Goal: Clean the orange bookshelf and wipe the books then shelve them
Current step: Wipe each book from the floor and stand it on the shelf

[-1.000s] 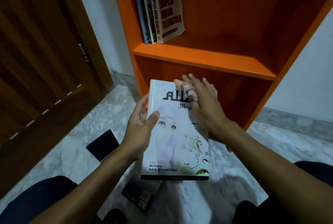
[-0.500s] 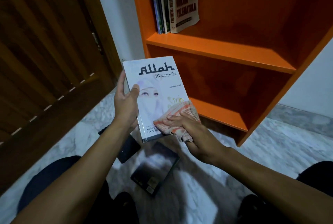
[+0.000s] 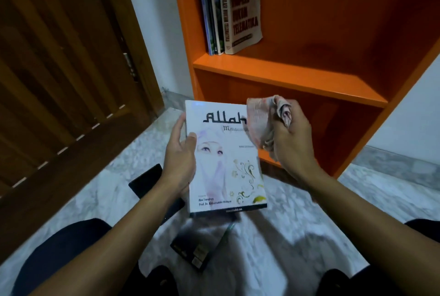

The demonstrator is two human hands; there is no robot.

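The left hand [image 3: 179, 160] grips a white book [image 3: 225, 157] by its spine edge, thumb pressed on the cover and fingers curled behind, holding it face up above the marble floor [image 3: 114, 191]. Just to its right, the right hand [image 3: 291, 138] is closed around a bunched cloth [image 3: 262, 124] that overlaps the book's top corner. Beyond both hands stands the orange bookshelf [image 3: 285, 74], a few books [image 3: 228, 7] upright on its upper shelf, and below the held book two dark books [image 3: 197, 245] lie on the floor.
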